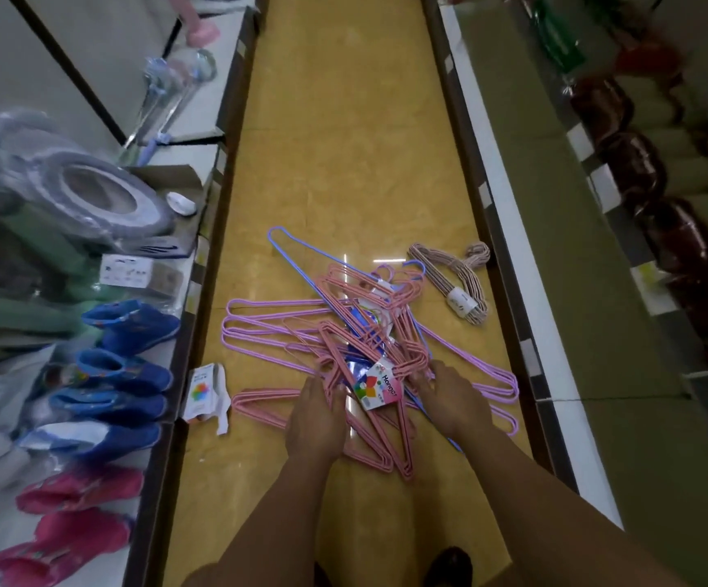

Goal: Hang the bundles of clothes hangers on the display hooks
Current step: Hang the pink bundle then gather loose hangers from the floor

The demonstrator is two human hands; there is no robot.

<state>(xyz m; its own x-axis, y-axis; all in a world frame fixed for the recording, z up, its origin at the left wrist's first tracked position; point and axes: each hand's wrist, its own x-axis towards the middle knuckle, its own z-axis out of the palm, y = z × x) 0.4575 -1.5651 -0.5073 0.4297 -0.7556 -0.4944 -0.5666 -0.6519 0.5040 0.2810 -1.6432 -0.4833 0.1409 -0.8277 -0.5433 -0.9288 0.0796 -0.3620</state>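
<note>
Hands (380, 400) grip pink hangers (360, 374) lying crisscrossed.

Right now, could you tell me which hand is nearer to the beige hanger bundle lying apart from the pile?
Right. The right hand is below the beige hanger bundle; the left hand sits farther left.

Dim aisle — overhead glare streaks the glossy floor (335, 120); edges blurred and bowed outward.
</note>
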